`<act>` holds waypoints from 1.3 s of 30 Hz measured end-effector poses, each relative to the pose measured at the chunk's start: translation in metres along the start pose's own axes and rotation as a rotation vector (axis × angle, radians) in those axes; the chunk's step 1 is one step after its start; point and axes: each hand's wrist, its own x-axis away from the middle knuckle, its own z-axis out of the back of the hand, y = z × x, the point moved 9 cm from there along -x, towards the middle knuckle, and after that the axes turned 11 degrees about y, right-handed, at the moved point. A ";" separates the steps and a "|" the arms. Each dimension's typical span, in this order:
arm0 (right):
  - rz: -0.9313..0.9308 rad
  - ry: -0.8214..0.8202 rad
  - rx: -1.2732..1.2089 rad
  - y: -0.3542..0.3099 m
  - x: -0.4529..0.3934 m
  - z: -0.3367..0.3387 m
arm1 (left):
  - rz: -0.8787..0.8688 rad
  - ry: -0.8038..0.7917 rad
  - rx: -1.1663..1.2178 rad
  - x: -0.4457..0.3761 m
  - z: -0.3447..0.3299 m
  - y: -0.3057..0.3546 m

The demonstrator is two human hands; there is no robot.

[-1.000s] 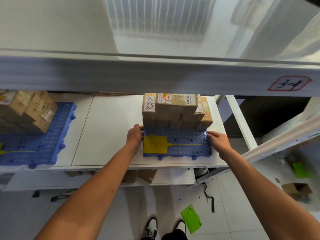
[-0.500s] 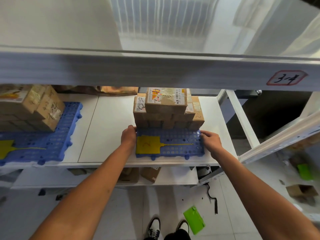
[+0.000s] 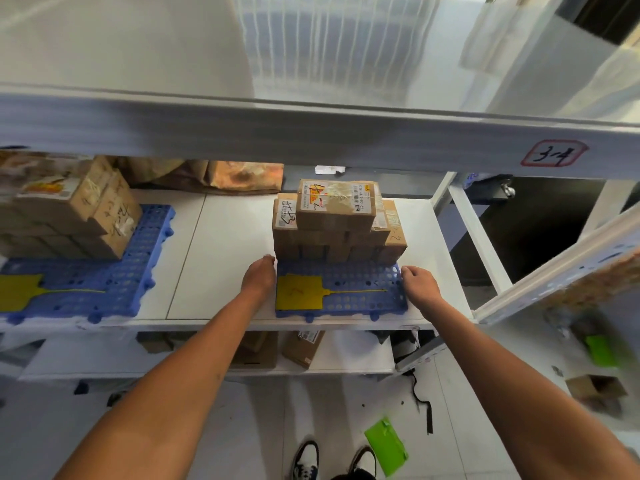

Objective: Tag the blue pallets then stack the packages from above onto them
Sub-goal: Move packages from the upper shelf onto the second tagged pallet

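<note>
Gripping a blue pallet by both side edges: left hand, right hand, fingers curled. Stacked packages and a yellow tag sit on it.

Mid-frame on the white metal shelf: brown cardboard packages stacked upon blue perforated plastic pallet, flat yellow plastic tag before them.

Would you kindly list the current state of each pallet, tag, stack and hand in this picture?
Middle blue pallet: tagged, loaded, on shelf.
Yellow tag: lying flat on it.
Package stack: piled at pallet's rear.
Left hand: at pallet's left edge.
Right hand: at its right edge.
Left pallet: tagged, loaded.
</note>
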 end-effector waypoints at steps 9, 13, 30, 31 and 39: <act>0.183 0.040 0.264 -0.058 0.041 0.057 | -0.358 0.141 -0.306 0.025 0.077 0.066; 0.258 0.108 0.227 -0.090 0.065 0.087 | -0.428 0.203 -0.285 0.064 0.123 0.087; 0.477 -0.179 -0.066 -0.229 0.293 -0.105 | -0.155 0.402 0.099 0.136 0.364 -0.053; 0.477 -0.199 -0.066 -0.239 0.300 -0.123 | -0.132 0.426 0.151 0.126 0.383 -0.062; 0.326 -0.255 -0.281 -0.364 0.308 -0.235 | -0.041 0.603 0.361 0.009 0.535 -0.103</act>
